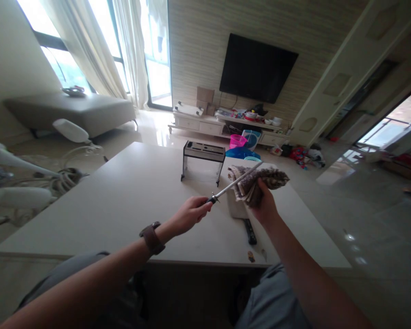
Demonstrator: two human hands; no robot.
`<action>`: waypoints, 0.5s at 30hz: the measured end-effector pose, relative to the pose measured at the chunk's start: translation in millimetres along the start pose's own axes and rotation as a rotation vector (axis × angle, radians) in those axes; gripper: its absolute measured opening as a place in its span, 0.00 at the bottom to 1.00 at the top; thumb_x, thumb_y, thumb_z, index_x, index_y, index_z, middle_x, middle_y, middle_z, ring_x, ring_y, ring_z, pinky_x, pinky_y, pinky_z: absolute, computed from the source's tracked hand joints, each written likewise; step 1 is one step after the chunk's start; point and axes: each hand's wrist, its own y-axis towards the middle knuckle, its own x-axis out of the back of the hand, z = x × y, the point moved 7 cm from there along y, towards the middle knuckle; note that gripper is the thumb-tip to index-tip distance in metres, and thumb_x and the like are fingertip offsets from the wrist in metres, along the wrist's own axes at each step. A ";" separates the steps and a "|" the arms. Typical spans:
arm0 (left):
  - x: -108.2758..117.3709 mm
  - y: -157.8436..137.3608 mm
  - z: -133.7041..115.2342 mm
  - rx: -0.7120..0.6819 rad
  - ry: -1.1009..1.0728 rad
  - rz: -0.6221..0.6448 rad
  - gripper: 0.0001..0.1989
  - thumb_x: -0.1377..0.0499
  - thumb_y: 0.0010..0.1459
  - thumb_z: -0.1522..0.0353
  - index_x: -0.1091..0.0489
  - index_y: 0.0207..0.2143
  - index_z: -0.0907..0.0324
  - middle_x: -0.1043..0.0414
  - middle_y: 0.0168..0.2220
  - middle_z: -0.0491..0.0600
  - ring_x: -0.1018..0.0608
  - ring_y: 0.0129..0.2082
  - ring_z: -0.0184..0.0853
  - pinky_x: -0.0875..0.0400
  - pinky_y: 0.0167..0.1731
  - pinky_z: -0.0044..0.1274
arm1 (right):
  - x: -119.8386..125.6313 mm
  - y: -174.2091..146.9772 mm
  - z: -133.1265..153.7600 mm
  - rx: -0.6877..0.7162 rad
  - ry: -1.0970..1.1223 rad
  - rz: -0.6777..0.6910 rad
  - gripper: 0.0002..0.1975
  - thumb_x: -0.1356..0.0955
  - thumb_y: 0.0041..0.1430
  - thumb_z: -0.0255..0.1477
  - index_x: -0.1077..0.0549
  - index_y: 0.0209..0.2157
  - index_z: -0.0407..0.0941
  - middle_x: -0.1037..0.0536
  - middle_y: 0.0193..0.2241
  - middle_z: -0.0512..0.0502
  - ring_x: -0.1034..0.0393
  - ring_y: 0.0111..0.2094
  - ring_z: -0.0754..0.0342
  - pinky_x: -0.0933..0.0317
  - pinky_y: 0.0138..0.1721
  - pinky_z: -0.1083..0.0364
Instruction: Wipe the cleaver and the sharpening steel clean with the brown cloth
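My left hand (192, 213) is closed around the black handle of a honing steel (230, 186), a slim grey rod with a small guard. Its rod slants up to the right, in front of a folded brown and white patterned cloth (276, 176). That cloth is gripped in my right hand (266, 205), thumb on its near side. Below the cloth a cleaver (250, 232) lies on the white table (133, 201), dark handle toward me, its blade partly hidden by the cloth. Farther back stands a knife rack (205, 151) with slots in its top and clear sides.
Two small objects (251, 256) lie near the table's front edge. Beyond the table are a pink basket (238, 140), a blue tub (240, 152) and a low cabinet (210, 128) under a television (258, 67). White chairs (20, 196) stand at the left.
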 end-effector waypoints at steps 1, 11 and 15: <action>-0.7 0.8 -0.3 -0.005 -0.006 -0.006 0.19 0.42 0.62 0.53 0.34 0.30 0.60 0.44 0.22 0.39 0.42 0.20 0.25 0.47 0.20 0.20 | -3.1 -6.5 -11.0 -0.025 -0.021 0.002 0.10 0.23 0.51 0.29 0.21 0.37 0.46 0.14 0.35 0.51 0.18 0.34 0.53 0.22 0.37 0.54; -14.4 -1.4 -7.9 -0.055 0.212 0.002 0.18 0.45 0.63 0.55 0.33 0.30 0.60 0.40 0.20 0.41 0.38 0.23 0.28 0.42 0.23 0.20 | -32.0 -44.1 -68.4 -0.119 -0.093 0.001 0.20 0.18 0.34 0.25 0.20 0.33 0.43 0.14 0.32 0.47 0.19 0.31 0.48 0.21 0.32 0.53; -15.1 -2.7 -6.3 -0.045 0.215 0.013 0.18 0.45 0.64 0.54 0.33 0.31 0.59 0.40 0.22 0.42 0.37 0.24 0.30 0.42 0.24 0.21 | -33.4 -43.0 -61.2 -0.062 -0.099 -0.003 0.20 0.18 0.36 0.24 0.20 0.35 0.43 0.14 0.33 0.47 0.18 0.32 0.49 0.20 0.34 0.52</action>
